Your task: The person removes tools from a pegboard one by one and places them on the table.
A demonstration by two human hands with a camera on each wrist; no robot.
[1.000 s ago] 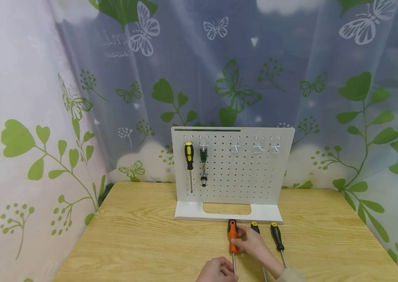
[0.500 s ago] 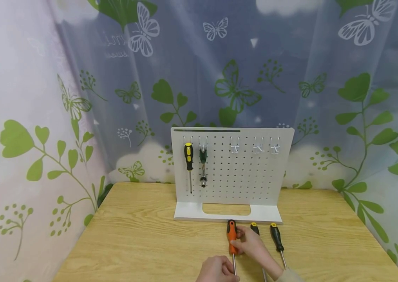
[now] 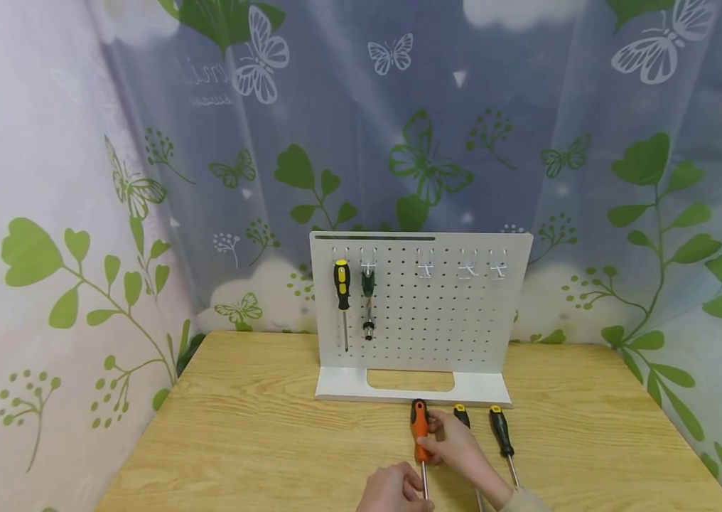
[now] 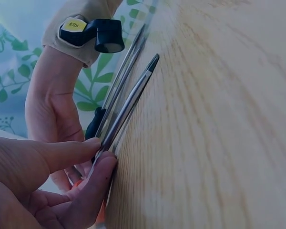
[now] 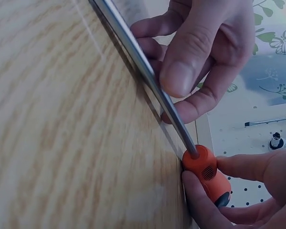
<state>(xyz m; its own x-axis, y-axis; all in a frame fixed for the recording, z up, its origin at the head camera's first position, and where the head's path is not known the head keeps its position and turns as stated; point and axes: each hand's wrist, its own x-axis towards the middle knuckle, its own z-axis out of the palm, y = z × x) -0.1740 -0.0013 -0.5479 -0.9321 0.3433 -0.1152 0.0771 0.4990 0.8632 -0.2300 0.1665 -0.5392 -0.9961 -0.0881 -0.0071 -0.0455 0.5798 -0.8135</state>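
Note:
An orange and black screwdriver (image 3: 420,427) lies close over the table in front of the pegboard, handle toward the board. My right hand (image 3: 460,448) grips its handle between thumb and fingers, as the right wrist view shows at the orange handle (image 5: 204,164). With thumb and forefinger, my left hand (image 3: 391,489) pinches the steel shaft (image 4: 126,105); the dark tip sticks out past them in the left wrist view. Just right of my right hand lies a black and yellow screwdriver (image 3: 461,412), partly hidden by that hand. Another black screwdriver (image 3: 502,430) lies farther right.
A white pegboard (image 3: 431,320) stands behind the hands on the wooden table (image 3: 259,419). From its left hooks hang a yellow and black screwdriver (image 3: 342,284) and a green-handled tool (image 3: 369,284). Several bare hooks, including one wire hook (image 3: 425,270), sit toward its right.

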